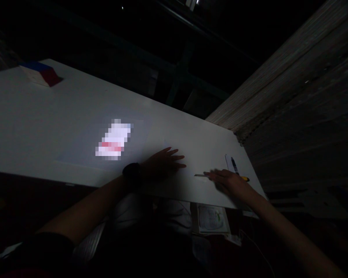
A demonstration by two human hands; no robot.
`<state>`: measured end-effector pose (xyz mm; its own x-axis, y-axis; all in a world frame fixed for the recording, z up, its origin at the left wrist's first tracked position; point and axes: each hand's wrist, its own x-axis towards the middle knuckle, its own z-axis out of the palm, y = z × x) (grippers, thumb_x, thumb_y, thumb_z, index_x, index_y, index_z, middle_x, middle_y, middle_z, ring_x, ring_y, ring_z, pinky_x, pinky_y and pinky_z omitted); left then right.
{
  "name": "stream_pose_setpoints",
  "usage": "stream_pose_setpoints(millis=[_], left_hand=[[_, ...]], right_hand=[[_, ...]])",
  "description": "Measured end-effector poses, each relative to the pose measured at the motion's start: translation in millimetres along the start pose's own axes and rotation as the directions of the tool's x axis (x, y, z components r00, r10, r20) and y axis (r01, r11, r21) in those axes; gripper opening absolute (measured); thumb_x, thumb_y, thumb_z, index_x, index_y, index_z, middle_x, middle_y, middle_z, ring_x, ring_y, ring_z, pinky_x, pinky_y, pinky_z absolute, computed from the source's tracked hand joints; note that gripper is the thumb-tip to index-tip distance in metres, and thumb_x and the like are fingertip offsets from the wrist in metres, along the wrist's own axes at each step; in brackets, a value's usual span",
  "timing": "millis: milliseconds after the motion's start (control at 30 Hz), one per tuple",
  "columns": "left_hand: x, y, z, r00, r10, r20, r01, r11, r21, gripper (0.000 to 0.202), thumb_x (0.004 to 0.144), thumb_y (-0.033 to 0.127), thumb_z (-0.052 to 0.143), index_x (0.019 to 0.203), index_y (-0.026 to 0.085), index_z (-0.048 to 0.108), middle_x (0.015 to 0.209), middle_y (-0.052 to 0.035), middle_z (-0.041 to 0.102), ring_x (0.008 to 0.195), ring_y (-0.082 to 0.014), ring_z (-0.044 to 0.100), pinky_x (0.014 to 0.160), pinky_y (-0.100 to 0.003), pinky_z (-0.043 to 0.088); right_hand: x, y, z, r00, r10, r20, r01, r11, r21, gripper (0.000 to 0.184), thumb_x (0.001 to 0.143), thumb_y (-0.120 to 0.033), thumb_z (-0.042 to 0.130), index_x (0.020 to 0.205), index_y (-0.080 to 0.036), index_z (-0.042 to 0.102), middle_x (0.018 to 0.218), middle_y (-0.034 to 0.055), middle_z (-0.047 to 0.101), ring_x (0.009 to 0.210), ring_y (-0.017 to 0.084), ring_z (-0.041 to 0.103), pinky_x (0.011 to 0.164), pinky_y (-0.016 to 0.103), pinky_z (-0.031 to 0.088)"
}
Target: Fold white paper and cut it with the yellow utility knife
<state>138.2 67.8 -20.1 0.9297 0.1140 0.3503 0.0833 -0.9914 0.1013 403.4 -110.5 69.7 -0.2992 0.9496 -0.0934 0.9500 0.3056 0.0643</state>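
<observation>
The scene is very dark. My left hand (164,162) lies flat on the white table (46,116), fingers stretched out, a dark watch on its wrist. My right hand (227,180) is closed around a utility knife (203,175); its thin blade points left on the table and a yellow end shows past my knuckles. A sheet of paper seems to lie under both hands, though its edges are hard to make out. A blurred white and red patch (114,139) lies on the table to the left of my left hand.
A white box with blue and red sides (42,73) sits at the far left corner of the table. A white pen-like thing (230,163) lies near the right edge. A wooden wall (292,96) rises on the right. Papers (211,219) lie below the table's front edge.
</observation>
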Motion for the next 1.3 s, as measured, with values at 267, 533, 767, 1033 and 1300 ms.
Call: stream_pose_setpoints(millis=[267, 533, 767, 1033, 1300], left_hand=[[0, -1, 4.0, 1.000, -0.005, -0.011, 0.005, 1.000, 0.022, 0.040, 0.092, 0.033, 0.043, 0.131, 0.038, 0.044, 0.143, 0.0016, 0.040, 0.135, -0.0254, 0.027, 0.109, -0.046, 0.017], [0, -2, 6.9, 1.000, 0.011, -0.024, -0.010, 0.999, 0.050, 0.042, 0.090, 0.033, 0.046, 0.132, 0.039, 0.043, 0.142, 0.0015, 0.041, 0.134, -0.0270, 0.029, 0.107, -0.047, 0.020], [2, 6, -5.6, 0.997, -0.052, -0.052, 0.054, 0.998, 0.036, 0.038, 0.091, 0.035, 0.043, 0.128, 0.032, 0.048, 0.136, -0.0036, 0.048, 0.126, -0.0259, 0.038, 0.106, -0.048, 0.020], [18, 6, -26.9, 0.983, -0.180, 0.013, 0.180, 0.983, 0.030, 0.048, 0.079, 0.048, 0.056, 0.119, 0.023, 0.053, 0.114, -0.0109, 0.056, 0.101, -0.0281, 0.050, 0.083, -0.044, 0.034], [32, -10, -25.1, 0.978, -0.190, 0.088, 0.191, 0.982, -0.002, 0.043, 0.079, 0.055, 0.055, 0.104, 0.021, 0.059, 0.104, -0.0099, 0.058, 0.095, -0.0265, 0.053, 0.076, -0.040, 0.040]], right_hand=[[-2, 5, 3, 0.999, 0.005, 0.046, -0.006, 1.000, 0.015, 0.053, 0.080, -0.006, 0.047, 0.127, -0.029, 0.054, 0.108, 0.0078, 0.065, 0.087, 0.019, 0.064, 0.074, 0.033, 0.053], [-7, 6, 3, 0.996, 0.067, 0.062, -0.077, 0.982, 0.172, 0.041, 0.086, -0.017, 0.045, 0.124, -0.026, 0.056, 0.117, 0.0082, 0.062, 0.101, 0.020, 0.062, 0.085, 0.035, 0.050], [-18, 44, 11, 0.744, 0.605, -0.284, -0.534, 0.794, 0.291, 0.048, 0.090, -0.040, 0.034, 0.124, -0.012, 0.053, 0.090, 0.0127, 0.066, 0.079, 0.022, 0.062, 0.071, 0.034, 0.049], [-14, 73, 30, 0.451, 0.830, -0.328, -0.800, 0.539, 0.264, 0.049, 0.079, -0.041, 0.048, 0.112, -0.005, 0.059, 0.095, 0.0196, 0.067, 0.085, 0.027, 0.063, 0.072, 0.034, 0.046], [-37, 116, 29, 0.297, 0.948, -0.118, -0.903, 0.319, 0.287, 0.046, 0.074, -0.046, 0.053, 0.096, -0.009, 0.071, 0.085, 0.0168, 0.071, 0.083, 0.029, 0.066, 0.062, 0.030, 0.045]])
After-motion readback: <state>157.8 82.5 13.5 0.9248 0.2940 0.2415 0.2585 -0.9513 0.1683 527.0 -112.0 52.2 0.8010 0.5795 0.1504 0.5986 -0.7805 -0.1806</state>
